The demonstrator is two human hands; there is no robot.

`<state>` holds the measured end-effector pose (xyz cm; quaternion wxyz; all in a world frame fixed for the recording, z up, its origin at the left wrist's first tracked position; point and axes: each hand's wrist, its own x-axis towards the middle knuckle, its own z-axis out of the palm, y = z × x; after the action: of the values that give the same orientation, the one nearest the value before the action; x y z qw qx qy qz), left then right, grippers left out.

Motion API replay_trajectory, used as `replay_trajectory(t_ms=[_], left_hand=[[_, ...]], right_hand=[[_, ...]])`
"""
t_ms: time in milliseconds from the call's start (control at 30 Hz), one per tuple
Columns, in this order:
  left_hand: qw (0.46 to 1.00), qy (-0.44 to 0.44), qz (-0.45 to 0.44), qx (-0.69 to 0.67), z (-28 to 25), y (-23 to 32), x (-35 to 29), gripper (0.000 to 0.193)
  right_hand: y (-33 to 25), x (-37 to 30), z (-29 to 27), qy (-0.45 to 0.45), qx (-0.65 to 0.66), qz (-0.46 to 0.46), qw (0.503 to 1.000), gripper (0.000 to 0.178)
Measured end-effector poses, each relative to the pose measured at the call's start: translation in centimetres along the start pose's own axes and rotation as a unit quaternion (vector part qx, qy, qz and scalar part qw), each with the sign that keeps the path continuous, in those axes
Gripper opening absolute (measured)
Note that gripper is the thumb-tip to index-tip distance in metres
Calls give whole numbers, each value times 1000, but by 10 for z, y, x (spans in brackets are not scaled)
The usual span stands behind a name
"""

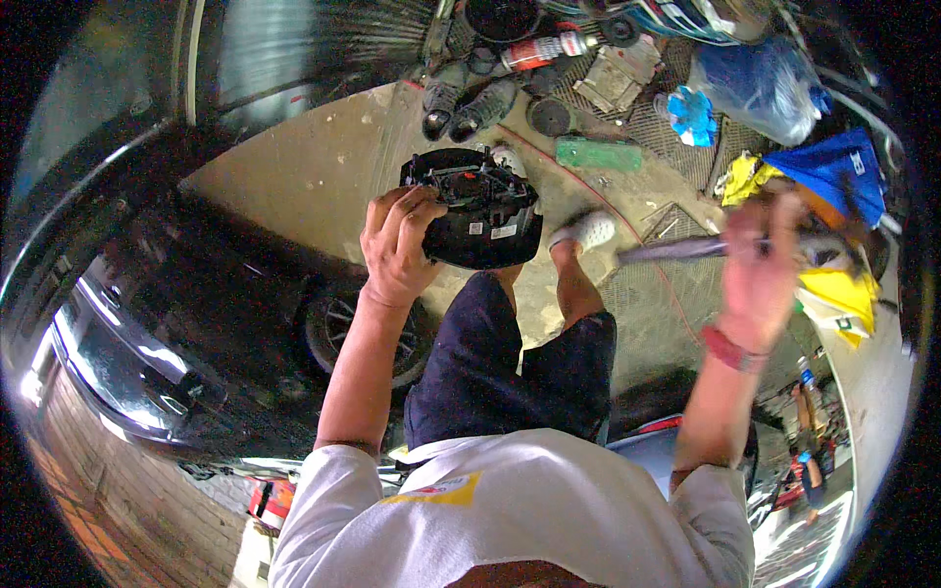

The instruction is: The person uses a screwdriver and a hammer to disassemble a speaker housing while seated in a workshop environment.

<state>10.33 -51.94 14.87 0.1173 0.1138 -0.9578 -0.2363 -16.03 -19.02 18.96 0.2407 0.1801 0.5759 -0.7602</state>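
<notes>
My left hand [400,235] grips the left edge of a black plastic car part [480,245], held up in front of my legs. The part is rounded, with clips and brackets on the facing side, a small red piece and two white labels. Out to the right, my right hand [760,269] is smeared by motion, a red band [733,350] round its wrist. Its fingers are too blurred to read. A long dark grey strip-like thing [676,250] lies beside it; whether the hand touches it, I cannot tell. Yellow cloth [841,299] and blue cloth [845,176] lie close by.
A black car [216,294] stands on my left. Shoes [480,108], a spray can [544,51], a green block [598,154], a blue glove [692,116] and a clear plastic bag [760,83] lie ahead. A thin red hose [588,181] crosses the floor by my feet.
</notes>
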Motion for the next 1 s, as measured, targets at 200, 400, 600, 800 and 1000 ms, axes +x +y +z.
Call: replay_trajectory(t_ms=[200,400,600,800,1000], left_hand=[[995,-31,94,-13,11,62,14,42],[982,-64,176,-42,52,164,2,42],[946,-83,308,-51,92,258,-34,31],[911,-60,402,-66,121,324,-53,34],[884,-128,448,-34,128,359,-53,36]], right_hand=[[114,-79,-60,46,20,280,959,58],[147,-144,-119,84,169,345,920,55],[125,-195,-197,76,253,307,914,41],[111,-225,-264,74,344,289,890,35],[132,-220,-313,54,405,219,886,39]])
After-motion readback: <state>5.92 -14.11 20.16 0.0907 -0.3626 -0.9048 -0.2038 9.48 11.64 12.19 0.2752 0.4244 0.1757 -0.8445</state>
